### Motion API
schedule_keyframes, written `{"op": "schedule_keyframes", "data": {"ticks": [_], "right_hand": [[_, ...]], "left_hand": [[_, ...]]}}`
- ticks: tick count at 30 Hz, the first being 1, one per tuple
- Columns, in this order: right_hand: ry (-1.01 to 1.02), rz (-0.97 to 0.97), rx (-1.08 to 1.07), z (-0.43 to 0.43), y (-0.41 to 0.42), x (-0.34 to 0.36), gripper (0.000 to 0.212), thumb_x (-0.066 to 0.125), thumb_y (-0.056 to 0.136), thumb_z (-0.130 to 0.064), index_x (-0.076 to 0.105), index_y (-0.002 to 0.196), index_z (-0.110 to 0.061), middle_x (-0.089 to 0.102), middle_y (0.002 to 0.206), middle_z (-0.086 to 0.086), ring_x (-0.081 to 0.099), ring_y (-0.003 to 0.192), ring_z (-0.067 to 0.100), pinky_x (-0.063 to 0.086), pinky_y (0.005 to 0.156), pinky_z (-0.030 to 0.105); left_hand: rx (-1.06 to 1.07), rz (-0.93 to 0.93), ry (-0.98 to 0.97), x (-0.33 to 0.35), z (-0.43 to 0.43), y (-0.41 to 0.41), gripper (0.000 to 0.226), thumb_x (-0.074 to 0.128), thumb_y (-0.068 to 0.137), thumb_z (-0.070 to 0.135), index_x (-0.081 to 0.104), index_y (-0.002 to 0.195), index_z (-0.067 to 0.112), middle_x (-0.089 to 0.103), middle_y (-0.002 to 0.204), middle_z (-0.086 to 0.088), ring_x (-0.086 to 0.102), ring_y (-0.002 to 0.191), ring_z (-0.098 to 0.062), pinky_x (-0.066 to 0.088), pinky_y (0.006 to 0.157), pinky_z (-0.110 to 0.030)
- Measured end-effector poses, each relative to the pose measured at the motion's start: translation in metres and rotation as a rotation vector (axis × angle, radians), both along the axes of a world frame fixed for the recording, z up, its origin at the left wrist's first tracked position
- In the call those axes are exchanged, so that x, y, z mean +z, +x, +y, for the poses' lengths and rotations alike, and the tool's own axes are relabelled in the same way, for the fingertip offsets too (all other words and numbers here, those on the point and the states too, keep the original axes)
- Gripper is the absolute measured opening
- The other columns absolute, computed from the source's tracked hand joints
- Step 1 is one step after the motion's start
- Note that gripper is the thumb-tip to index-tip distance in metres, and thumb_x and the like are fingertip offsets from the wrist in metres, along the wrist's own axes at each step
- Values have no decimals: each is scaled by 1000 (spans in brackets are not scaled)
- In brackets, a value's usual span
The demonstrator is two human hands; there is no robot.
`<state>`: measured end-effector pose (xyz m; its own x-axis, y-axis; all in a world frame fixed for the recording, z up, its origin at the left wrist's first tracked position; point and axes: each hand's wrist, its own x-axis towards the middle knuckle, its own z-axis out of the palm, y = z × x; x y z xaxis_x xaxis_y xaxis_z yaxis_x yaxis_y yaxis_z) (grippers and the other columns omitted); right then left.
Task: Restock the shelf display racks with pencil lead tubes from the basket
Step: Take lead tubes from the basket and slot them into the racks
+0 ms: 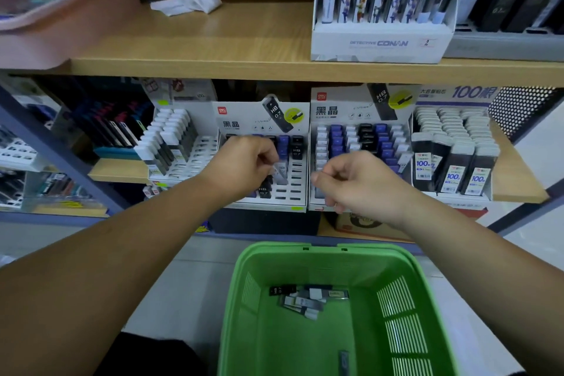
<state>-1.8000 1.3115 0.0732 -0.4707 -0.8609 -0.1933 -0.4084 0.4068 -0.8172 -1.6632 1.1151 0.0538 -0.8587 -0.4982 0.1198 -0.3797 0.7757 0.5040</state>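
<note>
As the left hand (244, 162) pinches a tube (281, 173), empty slots (295, 184) adjoin.

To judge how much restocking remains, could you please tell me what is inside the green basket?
A small pile of lead tubes lies on the green basket floor, with one lone tube nearer the camera. Anything beneath the pile is covered.

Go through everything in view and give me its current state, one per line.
left hand: grips a grey tube at the middle rack
right hand: fingers curled, contents hidden
basket: few tubes left
middle rack: lower slots empty
right rack: visible slots mostly filled
</note>
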Motion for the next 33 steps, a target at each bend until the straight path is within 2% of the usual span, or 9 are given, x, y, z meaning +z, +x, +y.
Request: {"op": "schedule_keyframes", "data": {"ticks": [4, 9, 14, 18, 21, 25, 28, 30, 33], "right_hand": [[64, -15, 50, 10, -3, -10, 32, 63, 100, -37, 70, 82, -12, 75, 77, 8, 69, 63, 17, 52, 59, 25], [114, -21, 127, 16, -2, -17, 29, 63, 101, -36, 72, 85, -13, 76, 79, 6, 73, 75, 28, 61, 77, 40], [192, -57, 136, 26, 5, -20, 27, 65, 99, -39, 72, 88, -15, 77, 81, 7, 70, 68, 18, 51, 60, 27], [304, -34, 160, 46, 10, -24, 26, 63, 100, -40, 71, 91, -17, 76, 84, 6, 69, 69, 15, 52, 59, 29], [408, 42, 222, 68, 20, -38, 27, 62, 100, -41, 71, 87, -19, 76, 82, 3, 72, 71, 17, 58, 67, 35], [595, 120, 364, 93, 47, -84, 27, 59, 100, -41, 69, 84, -23, 75, 81, 0, 73, 68, 15, 63, 73, 37], [739, 57, 400, 110, 62, -136, 35, 54, 104, -39, 71, 97, -10, 75, 90, 11, 75, 79, 22, 62, 79, 38], [821, 39, 365, 122, 67, -175, 39, 52, 104, -38, 71, 100, -4, 75, 92, 14, 74, 84, 25, 60, 82, 35], [848, -64, 201, 134, 68, -230, 31, 56, 103, -33, 70, 98, -6, 69, 77, 7, 66, 64, 17, 55, 63, 23]], "left_hand": [[-20, 28, -3, -1, -3, -1, 9, 78, 88, 4, 80, 91, 12, 75, 87, 2, 70, 78, -14, 56, 76, -25], [-171, 14, -117, -8, -3, -12, 15, 75, 84, -4, 81, 89, 9, 73, 93, -6, 68, 82, -22, 56, 79, -32], [-192, -74, -242, -12, 7, -18, 16, 67, 91, 6, 80, 97, 12, 66, 103, -6, 60, 96, -25, 56, 81, -45], [-226, -1, -341, -1, 35, -9, 17, 66, 93, 18, 78, 106, 15, 65, 107, -7, 61, 102, -30, 54, 81, -44], [-282, 0, -247, 1, 68, 5, 13, 65, 94, 22, 76, 101, 19, 65, 101, 2, 62, 91, -21, 54, 76, -38], [-392, -258, -117, -31, 107, 20, 11, 64, 95, 26, 75, 95, 24, 68, 88, 13, 62, 80, -10, 53, 73, -32], [-331, -416, 64, -84, 136, 27, 11, 64, 96, 23, 75, 97, 24, 67, 86, 14, 64, 82, -10, 50, 74, -29], [-252, -495, 192, -126, 152, 36, 11, 64, 97, 23, 75, 98, 23, 70, 91, 9, 66, 86, -15, 56, 79, -34], [-189, -568, 330, -180, 165, 56, 11, 65, 98, 21, 74, 101, 18, 73, 98, -1, 68, 90, -21, 59, 88, -44]]}}
